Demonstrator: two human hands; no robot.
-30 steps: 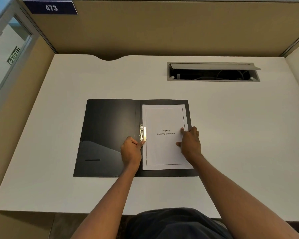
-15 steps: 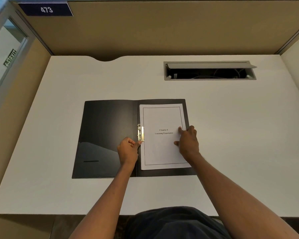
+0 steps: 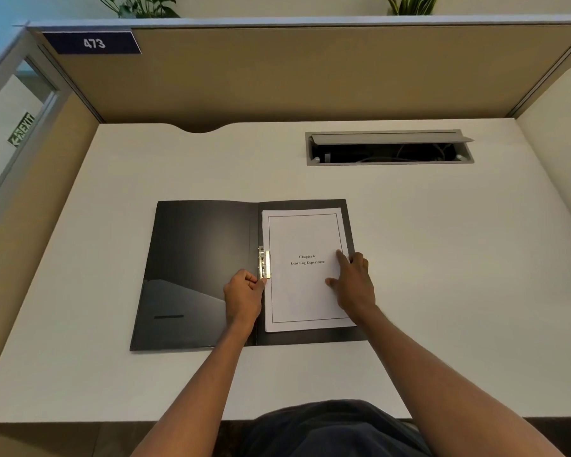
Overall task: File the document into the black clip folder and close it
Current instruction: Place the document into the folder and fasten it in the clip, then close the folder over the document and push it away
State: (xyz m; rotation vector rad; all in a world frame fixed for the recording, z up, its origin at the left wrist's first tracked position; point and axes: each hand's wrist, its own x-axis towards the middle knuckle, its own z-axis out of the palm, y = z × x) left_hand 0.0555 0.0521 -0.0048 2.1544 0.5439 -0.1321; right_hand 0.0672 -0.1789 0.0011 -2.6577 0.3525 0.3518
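The black clip folder (image 3: 195,258) lies open and flat on the white desk. A white document (image 3: 302,291), printed "Chapter 6 Learning Experience", rests on its right half. Along the document's left edge, at the spine, sits the shiny metal clip (image 3: 264,262). My left hand (image 3: 243,296) is curled just below the clip, thumb and fingertips at its lower end. My right hand (image 3: 351,282) presses flat on the document's right side, fingers spread, holding the page down.
The white desk (image 3: 442,258) has an open grey cable tray (image 3: 389,148) at the back right. Tan partition walls enclose it on three sides, with a "473" label (image 3: 93,43) at top left. My dark-clothed torso (image 3: 330,430) is at the front edge.
Both hands hold nearly the same places on the clip and the page. The view has tilted up a little, showing more of the partition.
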